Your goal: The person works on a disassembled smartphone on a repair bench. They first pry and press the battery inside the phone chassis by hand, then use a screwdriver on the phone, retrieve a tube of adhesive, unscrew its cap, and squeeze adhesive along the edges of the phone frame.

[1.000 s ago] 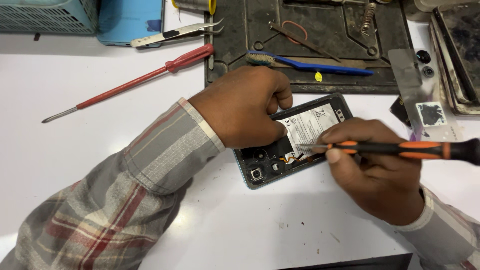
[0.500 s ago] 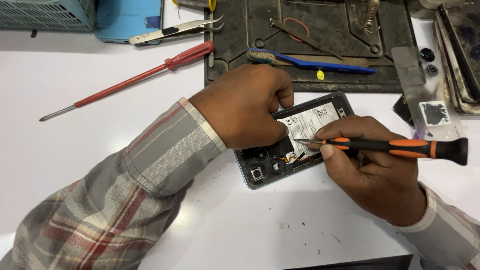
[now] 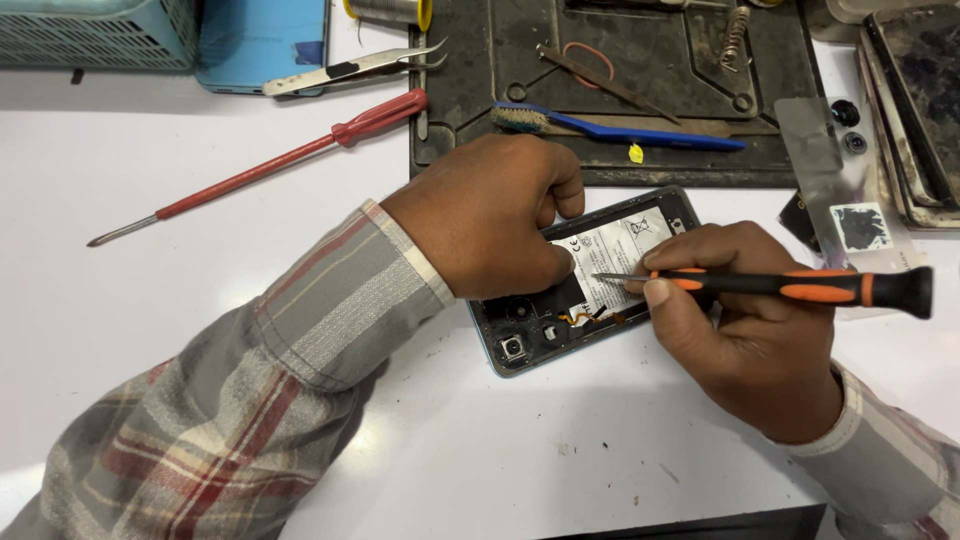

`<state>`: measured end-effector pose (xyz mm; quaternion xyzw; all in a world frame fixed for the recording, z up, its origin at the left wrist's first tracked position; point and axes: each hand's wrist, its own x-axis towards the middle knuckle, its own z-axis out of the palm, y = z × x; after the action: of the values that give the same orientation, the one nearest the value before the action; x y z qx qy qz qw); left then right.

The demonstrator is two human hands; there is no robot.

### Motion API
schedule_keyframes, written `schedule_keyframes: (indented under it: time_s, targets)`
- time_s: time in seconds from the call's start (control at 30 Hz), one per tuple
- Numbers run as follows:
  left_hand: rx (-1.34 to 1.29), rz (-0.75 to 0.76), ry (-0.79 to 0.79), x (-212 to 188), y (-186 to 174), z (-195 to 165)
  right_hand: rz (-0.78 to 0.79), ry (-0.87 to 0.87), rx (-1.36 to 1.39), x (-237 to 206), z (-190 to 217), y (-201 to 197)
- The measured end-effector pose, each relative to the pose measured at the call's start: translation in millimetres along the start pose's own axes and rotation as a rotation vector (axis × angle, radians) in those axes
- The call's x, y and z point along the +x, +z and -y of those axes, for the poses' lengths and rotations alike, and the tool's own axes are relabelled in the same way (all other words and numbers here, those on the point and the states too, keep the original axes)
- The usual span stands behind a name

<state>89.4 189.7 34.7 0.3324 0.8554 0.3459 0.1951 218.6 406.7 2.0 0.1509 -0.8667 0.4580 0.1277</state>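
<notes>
An opened phone (image 3: 520,345) lies back-up on the white table, its white-labelled battery (image 3: 615,245) and small orange flex cables exposed. My left hand (image 3: 490,215) is closed on the phone's upper left part and presses it down, covering much of it. My right hand (image 3: 745,325) grips an orange-and-black screwdriver (image 3: 800,286) held almost level, its metal tip pointing left over the battery close to my left thumb.
A dark work mat (image 3: 640,60) lies behind the phone with a blue brush (image 3: 620,128) on it. A long red screwdriver (image 3: 270,165), tweezers (image 3: 350,68), a blue phone (image 3: 262,40) and a teal basket (image 3: 95,30) sit at the back left. Stacked phone parts (image 3: 915,110) are at the right.
The screwdriver in my right hand has drawn slightly left, tip staying over the battery. My left hand keeps its hold on the phone.
</notes>
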Motion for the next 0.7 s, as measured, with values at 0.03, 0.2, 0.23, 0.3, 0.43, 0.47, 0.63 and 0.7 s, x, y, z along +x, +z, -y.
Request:
schedule_keyframes:
  time_s: [0.03, 0.2, 0.23, 0.3, 0.43, 0.47, 0.63, 0.7]
  targets:
    - [0.006, -0.006, 0.010, 0.7, 0.2, 0.0, 0.005, -0.008, 0.001, 0.6, -0.3, 0.1]
    - [0.022, -0.008, 0.008, 1.6, 0.7, 0.5, 0.015, 0.004, -0.036, 2.0, 0.3, -0.3]
    - [0.029, -0.007, 0.005, 1.7, 0.6, 0.3, 0.018, 0.016, -0.070, 2.6, 0.4, -0.9]
    - [0.016, -0.002, 0.003, 1.1, 0.5, -1.2, 0.011, 0.073, -0.124, 2.4, 1.7, -2.5]
    - [0.048, -0.001, -0.026, 1.8, -0.4, -4.3, -0.040, 0.092, 0.005, 1.6, 2.0, -3.6]
    - [0.050, -0.014, -0.009, 1.8, -0.2, -4.7, -0.057, 0.059, 0.087, 1.0, 1.6, -4.3]
    - [0.089, -0.086, -0.002, -0.3, 3.8, -6.6, -0.153, 0.068, 0.056, -1.4, -4.8, -8.2]
    - [0.102, -0.082, -0.030, -0.5, 5.5, -8.4, -0.158, 0.093, 0.057, -2.5, -7.0, -10.0]
